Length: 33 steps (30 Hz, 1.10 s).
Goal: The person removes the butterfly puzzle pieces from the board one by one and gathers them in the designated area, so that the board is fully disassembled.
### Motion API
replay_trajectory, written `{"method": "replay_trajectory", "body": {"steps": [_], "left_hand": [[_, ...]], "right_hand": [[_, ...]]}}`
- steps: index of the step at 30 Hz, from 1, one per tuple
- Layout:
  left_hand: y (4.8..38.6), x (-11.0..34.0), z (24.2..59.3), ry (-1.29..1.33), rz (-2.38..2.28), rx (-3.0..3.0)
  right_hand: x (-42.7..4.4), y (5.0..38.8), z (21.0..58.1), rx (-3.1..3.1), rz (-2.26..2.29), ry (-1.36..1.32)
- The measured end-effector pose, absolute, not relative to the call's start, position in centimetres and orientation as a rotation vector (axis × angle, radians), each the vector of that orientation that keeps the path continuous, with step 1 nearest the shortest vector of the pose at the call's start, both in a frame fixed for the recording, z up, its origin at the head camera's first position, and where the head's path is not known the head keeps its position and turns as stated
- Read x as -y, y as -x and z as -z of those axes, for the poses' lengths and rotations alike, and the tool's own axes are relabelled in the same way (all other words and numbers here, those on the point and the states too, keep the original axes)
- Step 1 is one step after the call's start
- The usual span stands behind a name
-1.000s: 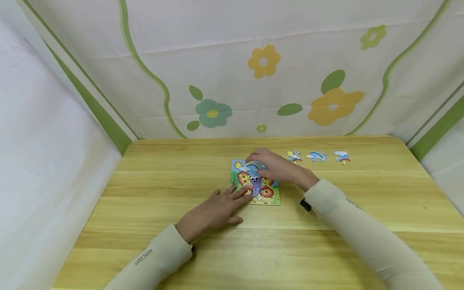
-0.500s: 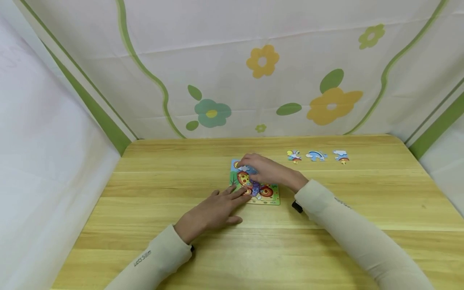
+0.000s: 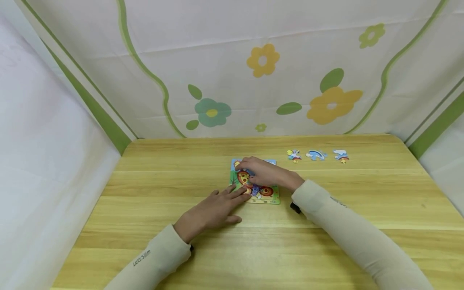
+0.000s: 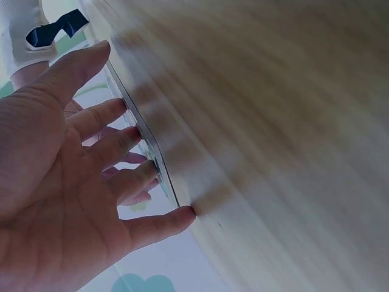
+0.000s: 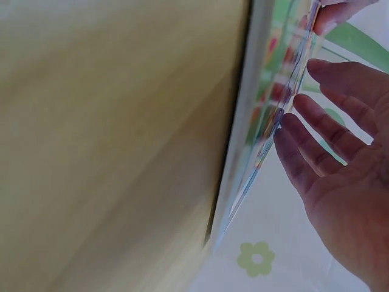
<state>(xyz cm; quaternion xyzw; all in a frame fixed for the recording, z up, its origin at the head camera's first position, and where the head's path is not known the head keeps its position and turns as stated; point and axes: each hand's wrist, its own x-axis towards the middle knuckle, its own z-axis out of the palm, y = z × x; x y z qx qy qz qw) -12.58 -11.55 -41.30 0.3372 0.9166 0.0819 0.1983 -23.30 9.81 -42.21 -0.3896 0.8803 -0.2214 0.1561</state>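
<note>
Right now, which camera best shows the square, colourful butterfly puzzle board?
Head: looks down on the puzzle board, left hand and right hand partly covering it. Left wrist: mostly thin edge. Right wrist: edge plus face, steeply slanted.

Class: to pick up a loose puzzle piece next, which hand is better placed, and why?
Probably the right hand: over the puzzle board, it is nearer the loose pieces, which lie to the board's right. The left hand, at the board's lower left, is farther away.
</note>
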Motion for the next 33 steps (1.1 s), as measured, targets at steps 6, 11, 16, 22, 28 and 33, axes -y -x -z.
{"method": "replay_trajectory", "body": {"steps": [6, 11, 16, 22, 28, 33], "left_hand": [[12.65, 11.56, 41.3, -0.918, -0.244, -2.552], [12.61, 11.6, 41.32, -0.914, -0.25, -2.549], [12.58, 11.61, 41.31, -0.919, -0.243, -2.552], [12.61, 11.6, 41.38, -0.917, -0.246, -2.551], [12.62, 11.63, 41.37, -0.908, -0.264, -2.542], [12.64, 11.65, 41.47, -0.917, -0.265, -2.544]], "right_hand": [[-9.54, 23.35, 42.4, -2.528, 0.585, 1.129], [-9.38, 23.24, 42.36, -2.534, 0.567, 1.135], [-9.31, 23.16, 42.25, -2.529, 0.547, 1.137], [-9.25, 23.1, 42.1, -2.511, 0.54, 1.144], [-9.09, 23.15, 42.04, -2.491, 0.544, 1.148], [-9.08, 23.26, 42.18, -2.482, 0.538, 1.153]]}}
